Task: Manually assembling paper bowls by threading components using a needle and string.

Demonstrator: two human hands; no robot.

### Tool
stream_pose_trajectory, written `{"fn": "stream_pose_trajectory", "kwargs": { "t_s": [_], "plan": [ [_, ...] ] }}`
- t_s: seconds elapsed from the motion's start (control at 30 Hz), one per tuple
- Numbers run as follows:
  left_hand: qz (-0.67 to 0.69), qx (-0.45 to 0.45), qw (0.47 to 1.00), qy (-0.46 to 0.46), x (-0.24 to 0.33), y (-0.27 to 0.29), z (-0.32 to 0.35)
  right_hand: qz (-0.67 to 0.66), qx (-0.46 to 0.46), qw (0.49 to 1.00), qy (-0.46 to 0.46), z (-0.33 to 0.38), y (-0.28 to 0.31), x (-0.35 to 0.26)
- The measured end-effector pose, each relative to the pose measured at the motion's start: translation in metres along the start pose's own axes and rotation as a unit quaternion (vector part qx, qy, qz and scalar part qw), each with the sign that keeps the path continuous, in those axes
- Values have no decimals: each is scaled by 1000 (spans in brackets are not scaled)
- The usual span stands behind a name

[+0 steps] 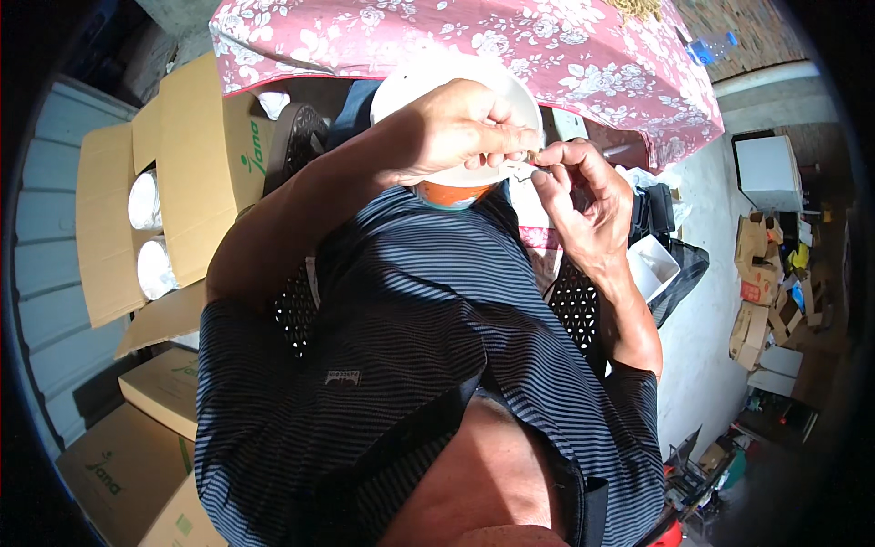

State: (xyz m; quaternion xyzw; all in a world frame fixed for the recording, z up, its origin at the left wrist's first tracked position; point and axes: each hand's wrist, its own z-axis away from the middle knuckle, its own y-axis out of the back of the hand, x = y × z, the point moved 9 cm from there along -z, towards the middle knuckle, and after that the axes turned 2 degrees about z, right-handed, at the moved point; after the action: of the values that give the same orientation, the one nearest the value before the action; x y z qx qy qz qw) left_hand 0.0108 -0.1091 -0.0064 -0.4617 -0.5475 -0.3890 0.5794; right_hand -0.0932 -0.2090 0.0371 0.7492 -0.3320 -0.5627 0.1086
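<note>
My left hand is closed in a pinch, with a small brown piece at its fingertips. From the other side, my right hand pinches at the same piece, its thumb just below the index finger. The piece is too small to name. Both hands are over a white basin, brightly sunlit. Below the basin shows an orange container, partly hidden by the basin and my lap. A thin dark strand hangs under my fingertips, too fine to make out.
Ahead stands a table with a pink floral cloth, bearing a heap of dry plant matter. A plastic bottle lies beyond its right corner. On the left is an open cardboard box with white rolls; a white tub sits right.
</note>
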Motion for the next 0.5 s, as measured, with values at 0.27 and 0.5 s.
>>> {"fn": "stream_pose_trajectory", "kwargs": {
  "t_s": [0.27,0.5],
  "plan": [
    [-120,69,986,-91,9,0,-3,-37,14,994,-101,4,-2,20],
    [-55,49,992,-99,6,4,-3,-84,-14,985,-150,3,-2,40]
  ]
}}
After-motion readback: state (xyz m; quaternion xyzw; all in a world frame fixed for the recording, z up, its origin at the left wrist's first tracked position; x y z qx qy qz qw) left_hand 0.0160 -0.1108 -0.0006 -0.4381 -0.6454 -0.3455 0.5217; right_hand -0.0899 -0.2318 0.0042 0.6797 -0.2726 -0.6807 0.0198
